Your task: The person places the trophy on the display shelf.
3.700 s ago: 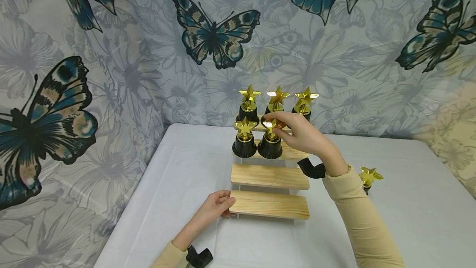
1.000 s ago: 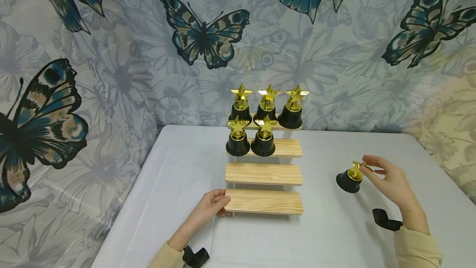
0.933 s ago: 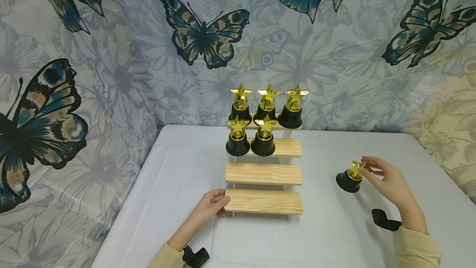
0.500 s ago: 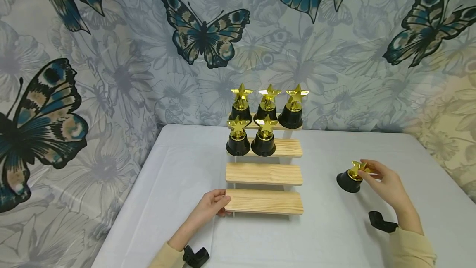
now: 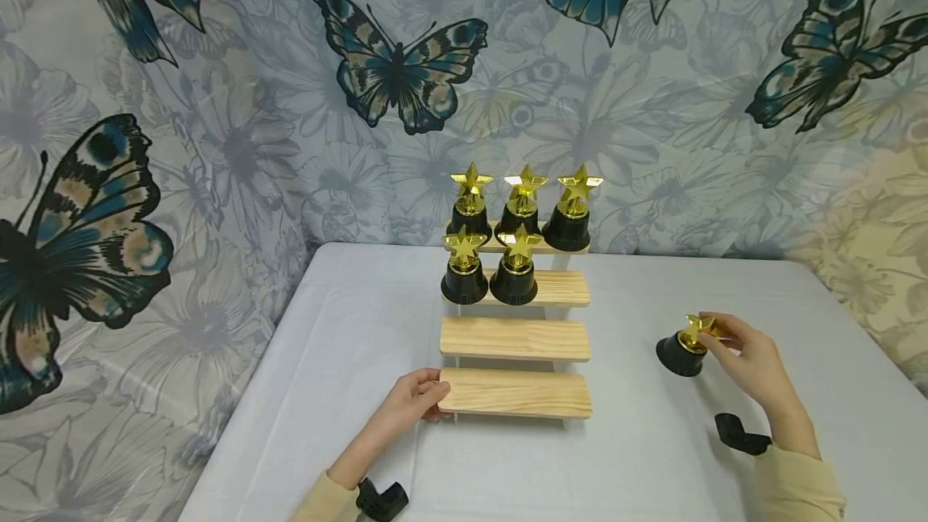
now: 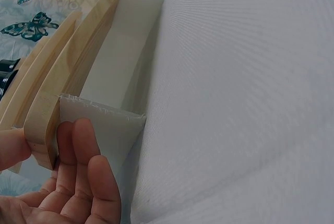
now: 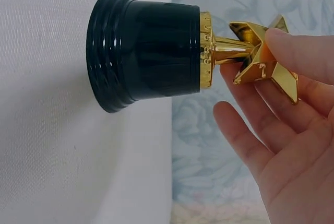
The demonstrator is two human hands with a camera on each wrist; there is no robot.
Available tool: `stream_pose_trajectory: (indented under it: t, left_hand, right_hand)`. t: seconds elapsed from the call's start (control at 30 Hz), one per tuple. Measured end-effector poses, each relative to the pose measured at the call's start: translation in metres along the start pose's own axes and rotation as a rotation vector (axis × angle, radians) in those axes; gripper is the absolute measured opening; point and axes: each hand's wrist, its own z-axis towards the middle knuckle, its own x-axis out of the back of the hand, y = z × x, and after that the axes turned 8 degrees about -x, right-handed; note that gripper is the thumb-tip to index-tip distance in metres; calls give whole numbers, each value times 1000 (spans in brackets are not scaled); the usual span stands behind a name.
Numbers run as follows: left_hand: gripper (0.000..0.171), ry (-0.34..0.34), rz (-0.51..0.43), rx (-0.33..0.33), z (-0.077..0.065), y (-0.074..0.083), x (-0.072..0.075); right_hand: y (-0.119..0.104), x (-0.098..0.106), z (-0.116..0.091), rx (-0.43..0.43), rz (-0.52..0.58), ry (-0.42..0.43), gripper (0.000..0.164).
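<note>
My right hand pinches the gold star of a small trophy at the right of the table. In the right wrist view the thumb lies on the front of the star and the fingers are behind it; the trophy's black base is close over the white cloth. My left hand grips the left end of the lowest wooden step of a tiered display stand. The left wrist view shows thumb on top of the board and fingers beneath, beside a translucent support.
Three star trophies stand on the stand's top step, the middle one among them. Two more, including a left trophy, are on the second step. A white cloth covers the table; a butterfly-print curtain hangs behind.
My right hand has left the second-step trophy and gone right to the trophy on the table. Over the last second it shifted slightly left there. The left hand keeps its hold.
</note>
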Motion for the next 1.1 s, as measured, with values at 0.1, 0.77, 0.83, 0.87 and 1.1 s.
stream_pose_trajectory:
  t: [0.1, 0.77, 0.83, 0.87, 1.1]
  left_hand:
    - [43, 2, 2, 1, 0, 0, 0]
    - [41, 8, 11, -10, 0, 1, 0]
    - [41, 9, 7, -13, 0, 2, 0]
    - [41, 10, 4, -14, -1, 2, 0]
    - [40, 5, 6, -24, 0, 1, 0]
  right_hand:
    - [0, 0, 0, -3, -12, 1, 29]
    - [-82, 6, 23, 196, -44, 109, 37]
    - [-92, 6, 26, 242, -36, 126, 38]
    - [-96, 6, 28, 265, -31, 133, 39]
    - [-126, 10, 39, 387, 11, 153, 46]
